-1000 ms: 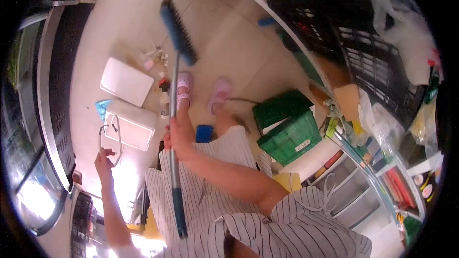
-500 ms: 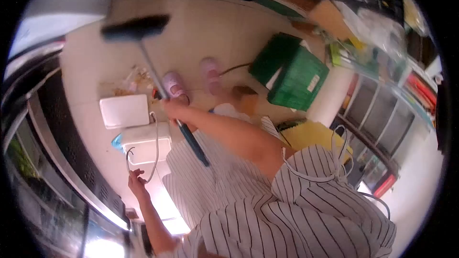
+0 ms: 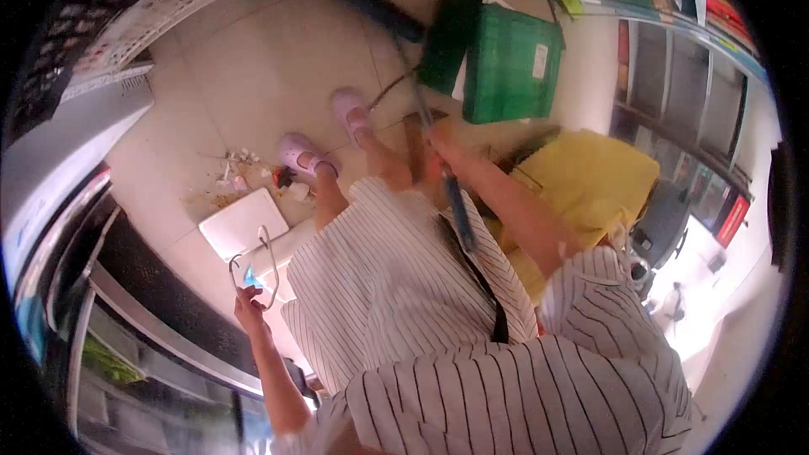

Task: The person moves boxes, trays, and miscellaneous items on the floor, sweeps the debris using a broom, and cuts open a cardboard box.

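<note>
My right hand (image 3: 445, 147) is closed round the grey pole of a broom (image 3: 425, 105). The broom's dark blue head (image 3: 377, 8) is beside a green crate (image 3: 514, 63), and its handle end points down toward my striped clothing. At the left, my left hand (image 3: 250, 305) holds a thin white cable (image 3: 271, 265) that hangs in a loop. Near that hand lies a white lid or box (image 3: 243, 224) on the floor. Small debris (image 3: 238, 167) is scattered just beyond it, close to my pink shoes (image 3: 301, 154).
A yellow cloth (image 3: 581, 181) covers something at the right, next to shelves (image 3: 699, 76). A white perforated basket (image 3: 147, 21) stands at the upper left. Along the left side is a dark appliance or cabinet (image 3: 139, 274) with a glassy front.
The broom has swung from the upper left across to the right, toward the green crate, with my right hand on it. The view has turned. My left hand still holds the cable.
</note>
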Available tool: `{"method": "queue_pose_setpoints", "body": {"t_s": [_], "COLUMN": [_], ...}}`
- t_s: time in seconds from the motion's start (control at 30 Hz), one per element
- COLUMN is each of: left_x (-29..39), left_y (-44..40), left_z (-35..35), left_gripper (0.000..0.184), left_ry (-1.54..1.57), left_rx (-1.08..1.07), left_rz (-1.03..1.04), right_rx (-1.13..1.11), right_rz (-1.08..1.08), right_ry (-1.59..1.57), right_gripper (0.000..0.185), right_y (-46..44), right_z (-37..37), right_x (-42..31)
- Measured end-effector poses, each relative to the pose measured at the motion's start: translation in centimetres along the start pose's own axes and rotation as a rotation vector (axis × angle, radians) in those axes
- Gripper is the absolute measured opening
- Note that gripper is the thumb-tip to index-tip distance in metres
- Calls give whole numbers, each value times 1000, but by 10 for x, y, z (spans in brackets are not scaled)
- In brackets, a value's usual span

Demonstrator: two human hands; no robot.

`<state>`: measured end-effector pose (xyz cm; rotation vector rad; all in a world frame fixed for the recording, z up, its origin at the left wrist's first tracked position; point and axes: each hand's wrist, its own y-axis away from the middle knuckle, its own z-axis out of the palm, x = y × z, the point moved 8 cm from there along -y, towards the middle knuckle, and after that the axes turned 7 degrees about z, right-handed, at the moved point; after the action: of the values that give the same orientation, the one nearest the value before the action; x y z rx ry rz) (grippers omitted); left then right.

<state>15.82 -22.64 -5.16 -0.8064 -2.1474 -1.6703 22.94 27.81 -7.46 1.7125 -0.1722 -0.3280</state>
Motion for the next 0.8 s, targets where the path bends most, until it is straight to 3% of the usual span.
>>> {"method": "queue_pose_setpoints", "body": {"t_s": [0.03,0.07,0.1,0.17,0.2,0.27,0.37,0.5,0.57,0.63,0.67,0.7,0.73,0.77,0.8], "left_x": [3,9,17,22,24,41,52,65,66,72,69,75,65,63,60], "left_y": [-4,-6,-4,-6,-7,0,-5,-7,1,9,13,20,27,33,36], "left_z": [1,5,10,11,14,26,34,43,43,52,55,65,62,67,76], "left_gripper": [38,39,41,42,43,43,44,43,37,33,32,34,35,36,37], "left_ry": [-52,-101,-111,-175,-226,-251,-364,-392,-321,-270,-249,-226,-267,-279,-289], "left_rx": [-12,-19,-25,-26,-17,-44,-100,-143,-82,-100,-100,-153,-84,-97,-115], "left_rz": [-16,-24,-3,12,10,79,116,201,138,129,140,293,143,139,139], "right_rx": [41,39,-106,-252,-245,-375,-467,-548,-385,-57,101,64,-35,63,114], "right_rz": [52,37,170,217,129,510,352,333,350,137,-69,-186,-239,-266,-139], "right_ry": [-235,-258,-391,-368,-216,-330,-146,-232,-224,-30,-39,-160,-205,-398,-383], "right_gripper": [42,42,41,38,37,34,36,39,42,42,42,43,41,37,32], "right_y": [-14,-18,-20,-3,13,61,91,118,105,84,28,19,16,-25,-58], "right_z": [-7,-9,4,28,37,66,58,38,11,-34,-52,-59,-73,-85,-89], "right_x": [9,14,32,68,83,99,95,92,93,57,61,26,-6,-25,-40]}}
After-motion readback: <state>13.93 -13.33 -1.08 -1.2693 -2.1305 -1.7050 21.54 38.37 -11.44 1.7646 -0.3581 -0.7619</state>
